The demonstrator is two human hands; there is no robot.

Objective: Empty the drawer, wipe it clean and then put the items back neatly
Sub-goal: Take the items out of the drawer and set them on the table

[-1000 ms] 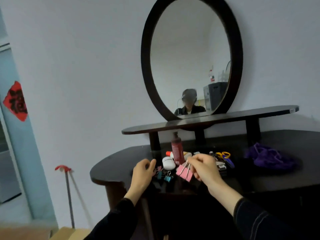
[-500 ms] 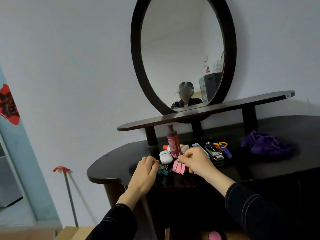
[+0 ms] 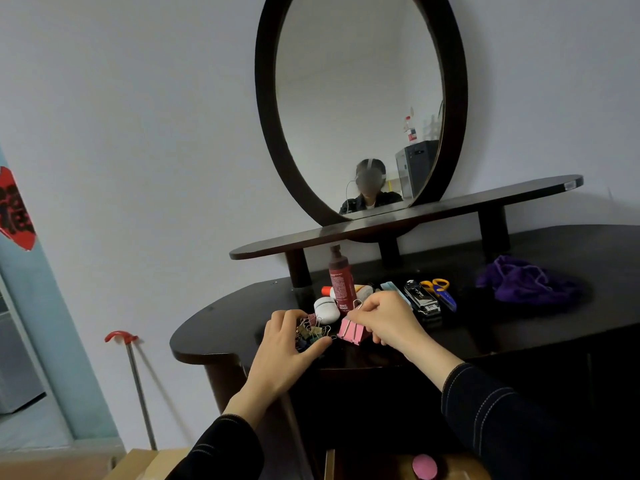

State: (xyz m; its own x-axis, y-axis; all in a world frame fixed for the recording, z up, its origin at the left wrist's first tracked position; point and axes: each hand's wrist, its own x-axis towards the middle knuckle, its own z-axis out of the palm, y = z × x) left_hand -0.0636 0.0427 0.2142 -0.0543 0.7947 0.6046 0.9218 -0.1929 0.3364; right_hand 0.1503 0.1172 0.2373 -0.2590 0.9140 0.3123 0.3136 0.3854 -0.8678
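Note:
On the dark dressing table [image 3: 221, 327] lie the drawer's items. My right hand [image 3: 388, 320] pinches the wire handles of two pink binder clips [image 3: 351, 331] that rest on the tabletop. My left hand [image 3: 287, 337] is cupped around a heap of small coloured binder clips [image 3: 311, 332]. Behind them stand a dark red bottle [image 3: 341, 284], a white oval case [image 3: 327, 309] and an orange-capped tube [image 3: 360, 291]. To the right lie a stapler [image 3: 420, 299] and yellow-handled scissors [image 3: 440, 289]. A purple cloth [image 3: 526, 284] sits farther right. The open drawer [image 3: 398, 465] shows at the bottom edge, with a pink round thing [image 3: 424, 465] in it.
A raised shelf [image 3: 415, 220] on short posts carries an oval mirror [image 3: 360, 98] behind the items. A red-handled metal stick [image 3: 136, 382] leans on the wall at the left. A cardboard box [image 3: 138, 465] stands on the floor below.
My right hand lowered the pink clips from mid-air onto the tabletop. My left hand closed in around the small clips. The camera tilted down, bringing the open drawer into view.

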